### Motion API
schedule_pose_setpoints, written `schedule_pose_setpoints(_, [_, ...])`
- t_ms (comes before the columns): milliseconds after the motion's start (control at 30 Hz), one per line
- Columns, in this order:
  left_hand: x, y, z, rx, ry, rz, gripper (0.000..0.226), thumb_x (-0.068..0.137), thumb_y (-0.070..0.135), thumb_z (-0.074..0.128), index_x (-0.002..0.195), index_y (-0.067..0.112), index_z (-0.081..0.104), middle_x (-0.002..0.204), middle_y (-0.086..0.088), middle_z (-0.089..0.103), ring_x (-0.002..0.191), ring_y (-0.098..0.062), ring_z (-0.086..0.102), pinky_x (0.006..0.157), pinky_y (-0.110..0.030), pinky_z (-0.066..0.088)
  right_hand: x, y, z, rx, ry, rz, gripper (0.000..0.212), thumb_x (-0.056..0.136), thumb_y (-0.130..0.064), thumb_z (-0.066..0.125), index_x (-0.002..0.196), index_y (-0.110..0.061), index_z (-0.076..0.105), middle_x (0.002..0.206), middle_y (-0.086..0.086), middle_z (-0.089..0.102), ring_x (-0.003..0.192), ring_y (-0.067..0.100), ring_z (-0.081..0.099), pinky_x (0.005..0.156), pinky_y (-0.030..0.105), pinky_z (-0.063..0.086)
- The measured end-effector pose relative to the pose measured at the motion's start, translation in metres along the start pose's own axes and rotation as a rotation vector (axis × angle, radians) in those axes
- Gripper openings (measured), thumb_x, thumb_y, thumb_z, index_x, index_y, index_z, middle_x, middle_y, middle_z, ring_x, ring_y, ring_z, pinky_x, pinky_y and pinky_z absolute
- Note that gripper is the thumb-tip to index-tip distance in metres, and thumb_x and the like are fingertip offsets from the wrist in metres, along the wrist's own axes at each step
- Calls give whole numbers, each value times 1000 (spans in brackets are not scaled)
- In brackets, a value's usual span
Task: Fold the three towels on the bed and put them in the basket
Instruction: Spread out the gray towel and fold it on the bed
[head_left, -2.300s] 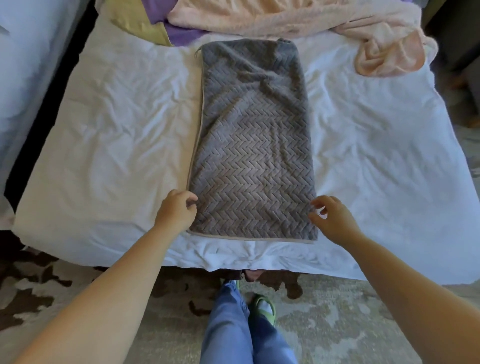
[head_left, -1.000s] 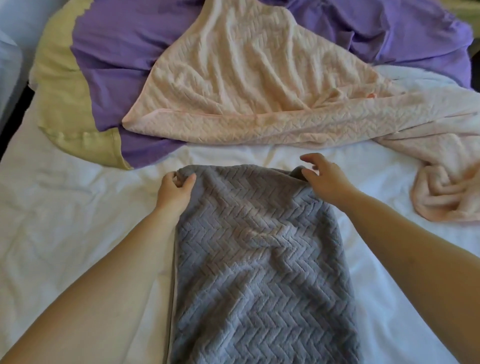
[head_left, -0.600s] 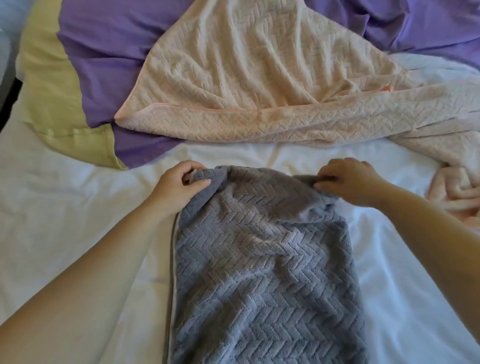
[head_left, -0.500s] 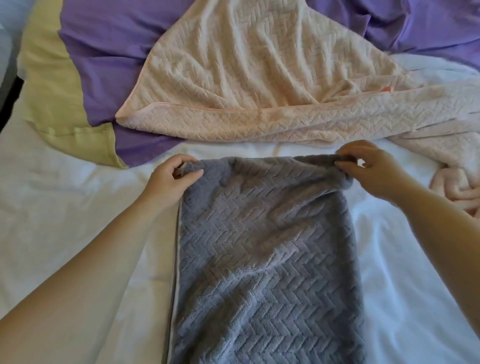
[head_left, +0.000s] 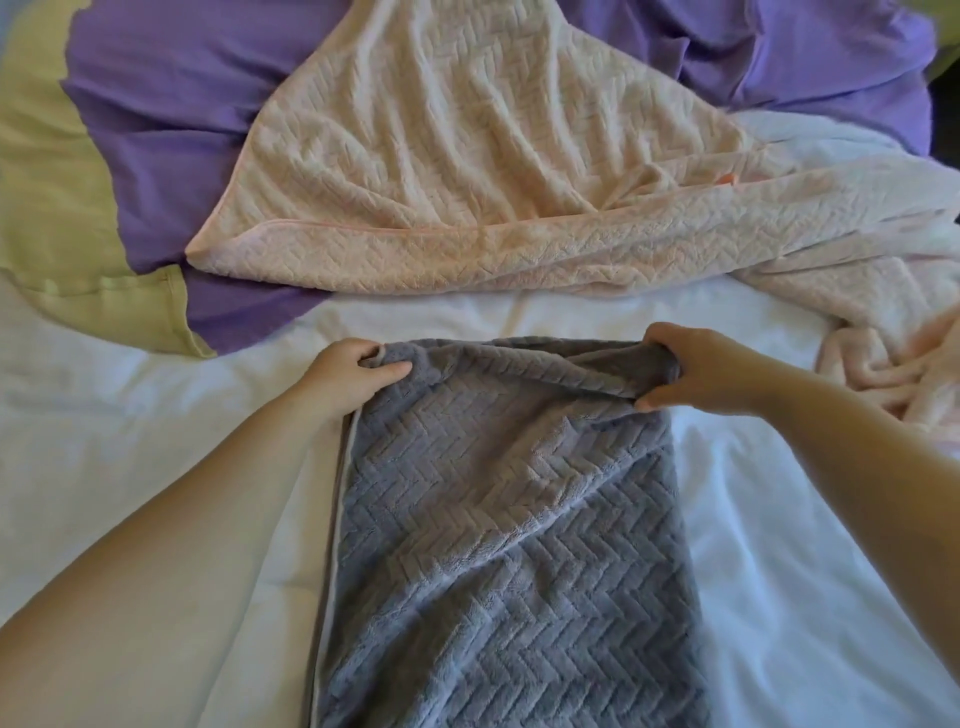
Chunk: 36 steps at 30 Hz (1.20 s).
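Observation:
A grey herringbone towel (head_left: 498, 545), folded into a long strip, lies lengthwise on the white bed sheet (head_left: 130, 441). My left hand (head_left: 348, 376) pinches its far left corner, thumb on top. My right hand (head_left: 701, 371) grips the far right corner, where the cloth bunches up. A pale pink towel (head_left: 467, 171) lies spread out beyond the grey one. More pink towelling (head_left: 893, 322) is crumpled at the right. No basket is in view.
A purple cover (head_left: 171, 135) with a yellow-green border (head_left: 52, 197) lies under the pink towel at the head of the bed. White sheet shows on both sides of the grey towel.
My hands moved from the towel's near end to its far end and took hold of both far corners. In the last half second the far edge has been lifted slightly and drawn nearer.

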<state>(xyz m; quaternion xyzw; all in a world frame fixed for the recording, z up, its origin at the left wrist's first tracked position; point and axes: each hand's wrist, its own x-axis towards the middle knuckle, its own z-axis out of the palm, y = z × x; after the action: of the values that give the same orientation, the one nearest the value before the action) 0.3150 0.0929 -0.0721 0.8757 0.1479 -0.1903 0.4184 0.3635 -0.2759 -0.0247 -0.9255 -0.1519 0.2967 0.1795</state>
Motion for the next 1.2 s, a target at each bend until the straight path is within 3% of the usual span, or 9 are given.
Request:
schedule_pose_setpoints(100, [4, 3, -11, 43, 165, 85, 33, 82, 24, 72, 64, 12, 47, 74, 1, 46, 72, -16, 47, 64, -27, 31, 5, 5, -11, 21, 155, 26, 35, 75, -28, 78, 95, -22, 50, 81, 2, 56, 68, 12, 49, 54, 27, 35])
schedule_pose_setpoints(200, [10, 2, -28, 69, 380, 74, 26, 79, 25, 76, 99, 11, 67, 102, 7, 53, 93, -8, 48, 70, -13, 30, 12, 4, -14, 21, 299, 29, 28, 83, -28, 70, 98, -20, 48, 74, 1, 54, 62, 13, 49, 51, 27, 35])
schedule_pose_setpoints(367, [15, -12, -25, 132, 393, 103, 16, 78, 21, 77, 78, 12, 64, 74, 2, 53, 72, -13, 48, 60, -24, 29, 27, -5, 4, 222, 407, 25, 33, 87, -27, 65, 103, -28, 36, 64, 5, 56, 52, 21, 54, 48, 31, 43])
schedule_pose_setpoints(467, [18, -16, -21, 85, 377, 82, 19, 79, 21, 76, 75, 15, 59, 74, 1, 54, 60, -4, 46, 57, -29, 35, 30, 4, 10, 339, 297, 48, 29, 85, -20, 69, 102, -30, 47, 85, -2, 61, 64, 10, 58, 55, 20, 42])
schedule_pose_setpoints(633, [21, -17, -17, 2, 378, 41, 14, 81, 16, 74, 85, 16, 60, 78, 7, 55, 80, -13, 50, 61, -25, 36, 30, 12, 10, 461, 270, 82, 34, 78, -7, 74, 105, -24, 61, 93, 5, 68, 80, 16, 64, 74, 22, 48])
schedule_pose_setpoints(800, [26, -22, -18, -41, 394, 9, 18, 83, 13, 71, 100, 9, 67, 105, 3, 55, 94, -14, 52, 78, -24, 36, 31, 16, -21, 646, 201, 47, 8, 84, -14, 68, 86, -22, 70, 63, -3, 58, 55, 6, 46, 60, 22, 38])
schedule_pose_setpoints(933, [33, -28, -22, -82, 358, -35, 26, 83, 17, 71, 107, 9, 67, 119, -3, 59, 108, -19, 56, 88, -29, 42, 32, 12, -45, 703, 154, -7, 7, 84, -25, 63, 80, -20, 66, 60, -10, 52, 53, 3, 42, 59, 20, 38])
schedule_pose_setpoints(1033, [34, -31, -24, -143, 326, -60, 25, 84, 18, 71, 107, 9, 66, 122, -7, 62, 111, -24, 58, 95, -36, 44, 33, 6, -50, 889, -19, -52, 13, 82, -33, 57, 83, -21, 61, 68, -5, 52, 50, 6, 45, 48, 14, 38])
schedule_pose_setpoints(1200, [32, -31, -30, -240, 313, -101, 27, 85, 17, 69, 110, 10, 67, 117, -8, 65, 105, -21, 60, 87, -29, 43, 38, 2, -42, 930, -118, -33, 17, 84, -39, 53, 76, -24, 51, 59, -6, 40, 45, 8, 28, 45, 18, 25])
